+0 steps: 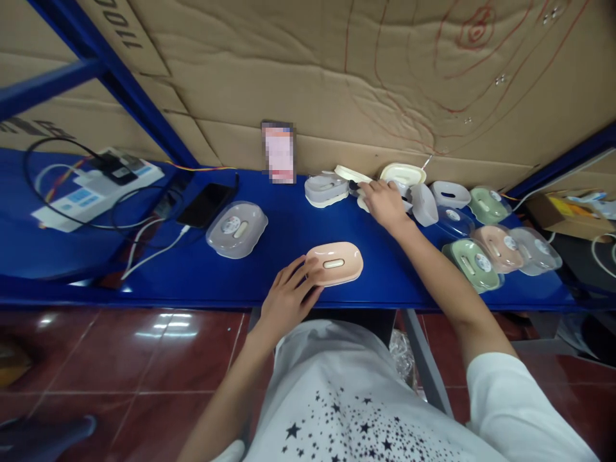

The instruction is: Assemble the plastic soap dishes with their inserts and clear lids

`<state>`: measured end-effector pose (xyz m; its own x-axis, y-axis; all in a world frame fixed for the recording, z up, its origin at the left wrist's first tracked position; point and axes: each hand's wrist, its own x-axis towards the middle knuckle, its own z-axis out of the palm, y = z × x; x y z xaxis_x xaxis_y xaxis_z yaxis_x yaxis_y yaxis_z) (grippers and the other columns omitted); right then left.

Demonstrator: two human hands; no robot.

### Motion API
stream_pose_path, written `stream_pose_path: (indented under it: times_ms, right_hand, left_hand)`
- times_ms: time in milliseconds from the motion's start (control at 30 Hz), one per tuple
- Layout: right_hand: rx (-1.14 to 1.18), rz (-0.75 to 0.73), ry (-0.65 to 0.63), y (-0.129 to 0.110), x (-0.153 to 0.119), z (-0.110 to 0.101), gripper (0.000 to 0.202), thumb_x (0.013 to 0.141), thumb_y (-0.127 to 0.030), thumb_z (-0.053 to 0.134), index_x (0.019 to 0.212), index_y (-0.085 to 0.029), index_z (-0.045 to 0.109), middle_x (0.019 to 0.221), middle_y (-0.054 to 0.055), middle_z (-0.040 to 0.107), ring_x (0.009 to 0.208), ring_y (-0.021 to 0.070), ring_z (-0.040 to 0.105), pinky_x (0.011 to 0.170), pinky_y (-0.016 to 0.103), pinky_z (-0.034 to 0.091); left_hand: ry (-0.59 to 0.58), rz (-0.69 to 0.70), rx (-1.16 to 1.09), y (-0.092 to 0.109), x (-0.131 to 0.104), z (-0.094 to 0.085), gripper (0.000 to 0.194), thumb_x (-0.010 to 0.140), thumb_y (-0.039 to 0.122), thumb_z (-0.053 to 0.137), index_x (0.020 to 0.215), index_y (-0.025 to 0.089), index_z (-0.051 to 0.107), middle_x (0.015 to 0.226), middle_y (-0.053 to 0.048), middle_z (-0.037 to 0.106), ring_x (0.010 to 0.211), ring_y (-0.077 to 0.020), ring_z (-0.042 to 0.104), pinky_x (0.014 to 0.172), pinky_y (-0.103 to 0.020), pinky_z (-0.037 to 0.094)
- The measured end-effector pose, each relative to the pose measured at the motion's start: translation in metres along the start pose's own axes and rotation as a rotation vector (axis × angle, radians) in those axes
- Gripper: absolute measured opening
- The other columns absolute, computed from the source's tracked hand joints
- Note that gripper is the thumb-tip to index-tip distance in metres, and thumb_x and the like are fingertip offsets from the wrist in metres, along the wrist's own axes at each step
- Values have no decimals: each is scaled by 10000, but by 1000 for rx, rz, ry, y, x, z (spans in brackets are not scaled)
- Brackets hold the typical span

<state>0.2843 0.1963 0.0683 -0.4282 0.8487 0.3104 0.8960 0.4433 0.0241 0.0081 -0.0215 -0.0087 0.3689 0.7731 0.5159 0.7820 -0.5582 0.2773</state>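
Near edge: the peach oval dish [350,262] lies on the blue shelf [289,221], its left end loosely held by the left hand [286,296]. As the front rim is close, a drop could be caused by a careless push.

Farther back: the right hand [384,204] is curled among crowded pieces; whether anything is gripped cannot be told, contact being poorly seen. The tilted cream piece [353,174] could be toppled by a knuckle, and the lidded grey box [327,189] jostled.
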Motion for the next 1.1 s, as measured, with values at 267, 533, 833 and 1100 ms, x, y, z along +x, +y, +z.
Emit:
stream_pose_path:
  times_ms: [267, 533, 833, 1100]
  right_hand:
    - [525, 134, 359, 21, -26, -29, 409, 1008, -519, 645, 1301, -239, 700, 1026, 72, 761, 893, 252, 670, 880, 424, 534]
    - [1185, 400, -46, -19, -91, 5, 642, 942, -791, 585, 1237, -229, 682, 740, -21, 580, 606, 151, 518, 591, 316, 485]
    - [690, 218, -37, -72, -135, -6, 501, 1091, -570, 465, 1360, -214, 695, 879, 53, 769, 777, 233, 724, 781, 377, 585]
    - [616, 64, 68, -88, -147, -6, 464, 1132, -393, 383, 1513, -234, 594, 1533, 132, 645, 1413, 295, 624, 1179, 506, 527]
  left_hand:
    - [10, -22, -32, -1, 0, 0, 351, 1038, 251, 664, 1389, 255, 658, 1523, -77, 659, 1486, -312, 554, 1181, -499, 548]
    - [67, -55, -60, -1, -1, 3, 740, 1027, 277, 695, 1679, 308, 346, 1543, -148, 606, 1423, -314, 608, 1156, -502, 567]
    - [54, -84, -75, -3, -3, 3, 723, 1026, 312, 697, 1667, 345, 364, 1667, -176, 450, 1482, -349, 561, 1124, -496, 594]
    - [25, -128, -173, -4, -2, 1, 649, 1036, 384, 691, 1619, 324, 413, 1673, -145, 463, 1518, -313, 526, 1224, -507, 516]
